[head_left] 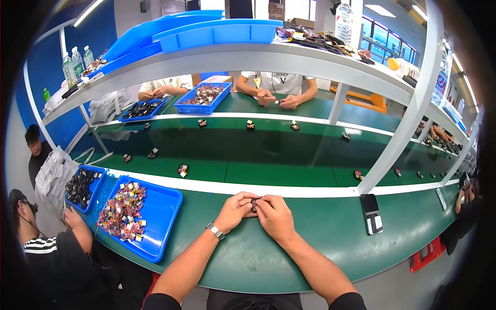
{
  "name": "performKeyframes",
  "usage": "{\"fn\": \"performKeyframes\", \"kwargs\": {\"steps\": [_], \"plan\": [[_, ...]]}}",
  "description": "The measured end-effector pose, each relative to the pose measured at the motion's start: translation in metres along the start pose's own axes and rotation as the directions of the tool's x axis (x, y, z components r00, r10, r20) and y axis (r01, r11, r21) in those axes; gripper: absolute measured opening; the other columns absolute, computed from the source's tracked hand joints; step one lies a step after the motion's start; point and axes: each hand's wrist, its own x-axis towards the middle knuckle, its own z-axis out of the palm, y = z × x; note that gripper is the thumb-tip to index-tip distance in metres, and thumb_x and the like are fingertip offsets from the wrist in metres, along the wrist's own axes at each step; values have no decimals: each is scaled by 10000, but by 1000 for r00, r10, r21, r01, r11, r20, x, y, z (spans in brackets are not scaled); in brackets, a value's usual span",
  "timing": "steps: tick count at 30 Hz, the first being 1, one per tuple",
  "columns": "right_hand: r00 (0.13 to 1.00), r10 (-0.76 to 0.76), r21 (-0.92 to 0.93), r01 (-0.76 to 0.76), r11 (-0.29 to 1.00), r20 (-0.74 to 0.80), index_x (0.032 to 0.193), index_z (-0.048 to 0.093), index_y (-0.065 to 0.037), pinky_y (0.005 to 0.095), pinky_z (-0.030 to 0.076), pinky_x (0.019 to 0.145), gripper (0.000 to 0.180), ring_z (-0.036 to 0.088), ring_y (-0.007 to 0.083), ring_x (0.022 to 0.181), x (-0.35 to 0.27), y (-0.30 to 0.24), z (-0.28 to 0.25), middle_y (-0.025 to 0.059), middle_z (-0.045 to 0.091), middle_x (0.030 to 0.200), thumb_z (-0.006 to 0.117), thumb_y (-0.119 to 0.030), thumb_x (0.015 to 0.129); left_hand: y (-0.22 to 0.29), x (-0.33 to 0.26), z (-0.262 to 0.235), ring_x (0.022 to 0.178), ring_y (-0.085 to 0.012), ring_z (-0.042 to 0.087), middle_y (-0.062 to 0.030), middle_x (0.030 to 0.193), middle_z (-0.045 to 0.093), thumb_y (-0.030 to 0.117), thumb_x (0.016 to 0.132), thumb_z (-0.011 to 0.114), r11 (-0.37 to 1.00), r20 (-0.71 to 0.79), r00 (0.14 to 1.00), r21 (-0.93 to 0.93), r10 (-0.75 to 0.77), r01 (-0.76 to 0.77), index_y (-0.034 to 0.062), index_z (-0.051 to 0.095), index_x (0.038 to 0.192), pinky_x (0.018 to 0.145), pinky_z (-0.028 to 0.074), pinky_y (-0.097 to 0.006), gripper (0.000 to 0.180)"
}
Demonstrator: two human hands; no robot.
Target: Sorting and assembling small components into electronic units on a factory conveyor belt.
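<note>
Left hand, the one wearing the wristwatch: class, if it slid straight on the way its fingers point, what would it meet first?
The left hand points right, so it would meet the small dark part pinched between both hands, then the right hand, which it seems already to touch.

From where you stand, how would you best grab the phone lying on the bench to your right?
Take the phone by its two long edges, coming straight down from above. It lies flat on the green bench with nothing touching it. The right hand is nearer, though both hands now pinch a small part.
</note>
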Motion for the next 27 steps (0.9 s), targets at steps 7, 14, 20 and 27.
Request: {"fn": "performKeyframes", "kwargs": {"steps": [7,14,20,27], "plan": [[1000,7,1,-7,1000,-20,891,691,-59,329,549,678,154,625,223,819,-3,3,5,50,620,919,733,-26,746,-3,2,0,1031,-182,642,-120,1159,638,-16,975,464,1000,-16,1000,0,-23,23,-12,525,1224,883,568,-323,257],[1000,-6,-36,6,999,-16,886,692,-55,336,549,676,144,624,225,822,-3,3,5,58,617,916,728,-24,750,-2,2,1,1024,-178,644,-125,1150,641,2,976,480,1000,-13,1000,-5,-8,8,-19,538,1191,865,573,-319,224],[988,152,243,-148,959,4,930,690,-26,304,553,676,157,646,210,831,5,1,1,79,636,962,720,-12,777,-9,3,3,959,-165,659,-116,1088,666,19,966,520,997,-104,993,60,52,-46,-18,558,1144,805,584,-302,186],[899,400,467,-435,770,178,995,700,11,252,562,656,185,678,154,758,-2,16,9,108,663,962,717,-15,813,-14,3,4,933,-139,650,-97,1018,669,23,965,530,978,-118,985,183,123,-100,-24,562,1130,752,561,-281,175]]}}
